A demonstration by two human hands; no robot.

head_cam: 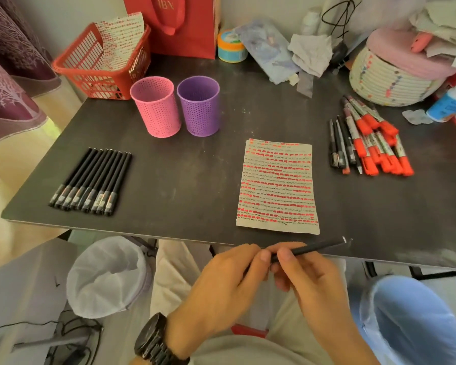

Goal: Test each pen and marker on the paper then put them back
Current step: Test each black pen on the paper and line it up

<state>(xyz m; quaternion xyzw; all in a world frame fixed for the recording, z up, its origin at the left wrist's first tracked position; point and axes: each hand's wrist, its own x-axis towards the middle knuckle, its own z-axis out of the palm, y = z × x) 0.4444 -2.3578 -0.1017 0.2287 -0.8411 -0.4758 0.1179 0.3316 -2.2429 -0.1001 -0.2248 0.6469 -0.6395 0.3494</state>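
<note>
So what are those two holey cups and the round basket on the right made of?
The pink cup and purple cup look like matte perforated metal or plastic: rows of small punched holes, which of the two is unclear. The round basket looks like coiled rope: stacked cream rings with coloured flecks.

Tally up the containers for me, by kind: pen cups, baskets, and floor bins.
Pen cups: 2, pink cup, purple cup
Baskets: 2, red basket, woven basket
Floor bins: 2, white-lined bin, blue-lined bin
Total: 6
</note>
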